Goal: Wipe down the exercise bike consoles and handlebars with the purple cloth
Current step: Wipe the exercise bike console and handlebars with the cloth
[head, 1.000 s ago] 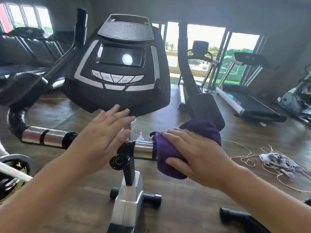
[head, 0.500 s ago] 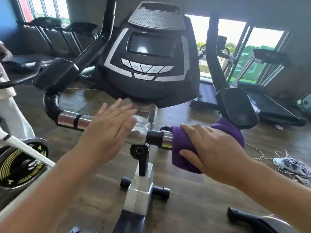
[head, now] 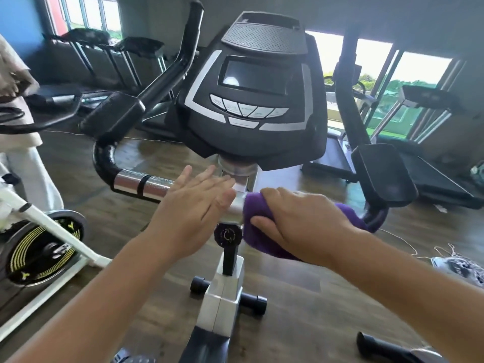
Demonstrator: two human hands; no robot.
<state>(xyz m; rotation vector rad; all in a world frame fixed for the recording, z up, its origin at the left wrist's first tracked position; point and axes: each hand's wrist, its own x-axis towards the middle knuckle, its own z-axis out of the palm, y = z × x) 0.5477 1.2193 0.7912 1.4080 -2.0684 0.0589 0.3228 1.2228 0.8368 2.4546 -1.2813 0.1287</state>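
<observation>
The exercise bike's black console (head: 251, 100) with a dark screen and grey buttons stands in front of me. Below it runs the handlebar (head: 141, 186), with a chrome section on the left. My right hand (head: 301, 221) presses the purple cloth (head: 259, 231) around the bar just right of the centre post. The cloth trails along the right curve of the bar. My left hand (head: 193, 213) hovers flat with fingers apart over the bar left of the post, holding nothing. The bar under both hands is hidden.
A white spin bike with a yellow-striped flywheel (head: 39, 254) stands at the left, beside a person in light clothes (head: 18, 121). Treadmills (head: 432, 179) line the windows behind. A tangle of white cord (head: 458, 265) lies on the wooden floor at right.
My right hand has slid the purple cloth left along the handlebar toward the centre post, covering the chrome part. My view has shifted so the bike sits further right.
</observation>
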